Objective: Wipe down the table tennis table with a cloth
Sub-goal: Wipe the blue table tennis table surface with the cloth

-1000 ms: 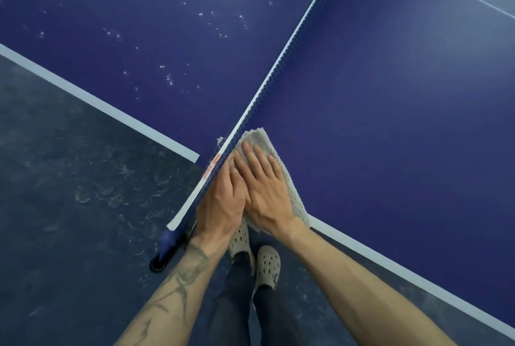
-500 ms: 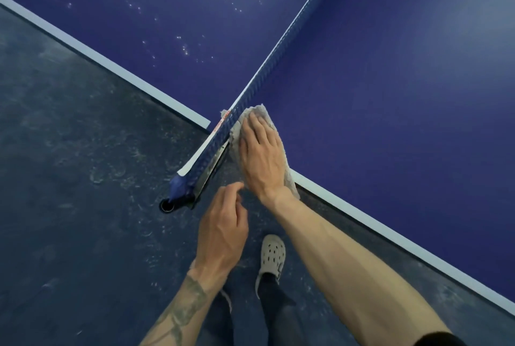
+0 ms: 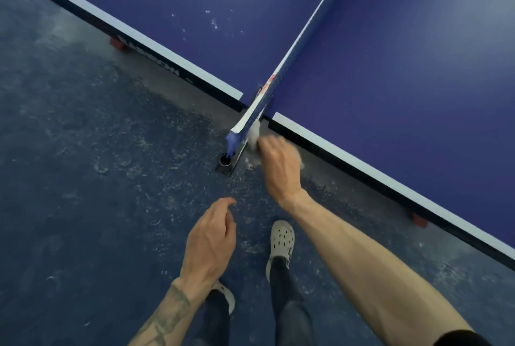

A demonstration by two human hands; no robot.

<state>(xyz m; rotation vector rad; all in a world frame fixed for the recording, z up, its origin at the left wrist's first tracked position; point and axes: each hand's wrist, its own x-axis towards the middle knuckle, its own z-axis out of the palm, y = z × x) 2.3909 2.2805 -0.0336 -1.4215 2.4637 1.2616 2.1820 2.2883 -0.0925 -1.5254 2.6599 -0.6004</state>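
The blue table tennis table [image 3: 404,47] with white edge lines fills the upper right, split by its net [image 3: 303,30]. White specks dot the left half. My right hand [image 3: 278,167] grips the pale grey cloth [image 3: 254,133] just off the table's near edge, against the net post clamp [image 3: 232,150]. The cloth is blurred and mostly hidden under my fingers. My left hand [image 3: 210,239] hangs lower, over the floor, fingers loosely curled and holding nothing.
Dark blue-grey speckled floor [image 3: 83,178] spreads to the left and below. My two feet in pale clogs [image 3: 281,242] stand near the table edge. Red table supports [image 3: 419,218] show under the edge.
My right hand slid the cloth off the tabletop to the net post and closed around it. My left hand dropped further away from the net. The view pulled back.
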